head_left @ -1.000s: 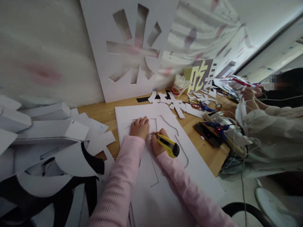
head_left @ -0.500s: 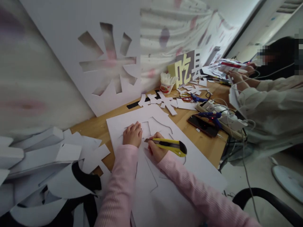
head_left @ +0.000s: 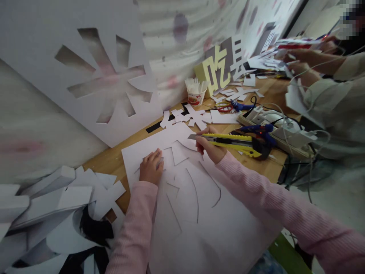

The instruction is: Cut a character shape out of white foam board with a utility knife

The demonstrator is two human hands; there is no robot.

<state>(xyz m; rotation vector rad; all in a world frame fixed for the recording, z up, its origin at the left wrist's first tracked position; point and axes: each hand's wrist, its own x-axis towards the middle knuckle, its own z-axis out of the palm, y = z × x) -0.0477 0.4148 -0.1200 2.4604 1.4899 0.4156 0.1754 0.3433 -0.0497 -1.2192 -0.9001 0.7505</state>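
Note:
A large white board [head_left: 216,232] lies on the wooden table, marked with several curved and straight cut lines. My right hand [head_left: 211,146] grips a yellow and black utility knife [head_left: 234,142], raised off the board near its far right edge, blade out and pointing left. On the board's left part rests my left hand [head_left: 151,166], palm down, fingers forward and slightly bent, beside the cut lines. A small greyish patch shows by its fingertips; I cannot tell what it is.
White cut-out pieces [head_left: 196,116] lie beyond the board, near a paper cup of white sticks [head_left: 196,93]. A glue gun [head_left: 256,129] lies by a power strip [head_left: 285,131]. More offcuts [head_left: 65,201] pile up at left. Another person's hands [head_left: 305,62] work at right.
My right hand has lifted the knife off the board and moved it away from my left hand, up and right. My left hand stays on the board; the view has shifted.

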